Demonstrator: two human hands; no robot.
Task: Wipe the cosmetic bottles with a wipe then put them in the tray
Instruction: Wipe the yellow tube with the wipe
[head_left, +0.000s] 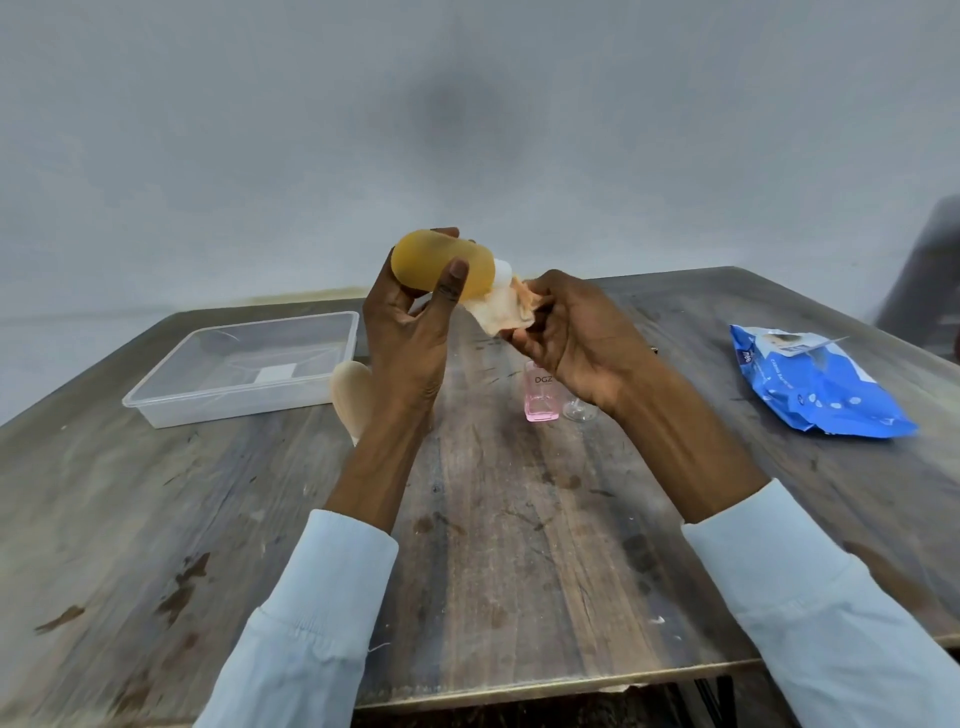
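One bottle is being cleaned and none has reached the tray, so by my reading the task is near its start. In the head view, at the centre of the frame, the left hand (415, 312) holds a rounded amber plastic bottle with a white cap (441, 267) tipped on its side above the bench (519, 519), thumb in front and fingers curled behind it. Just right of it, the right hand (576, 338) pinches a crumpled white wipe (501, 312) against the bottle's capped end, its fingers bent round the cloth.

At the left of the frame the clear rectangular plastic tray (156, 400) sits on the bench, holding no bottles. Below the hands stand a small pink square glass bottle (541, 400) and, just beside it, a small clear glass bottle (577, 410), mostly hidden by the right wrist. A pale beige rounded bottle (349, 400) lies next to the tray, behind the left forearm. These three look unwiped. At the right lies a blue wipes pack (815, 389).
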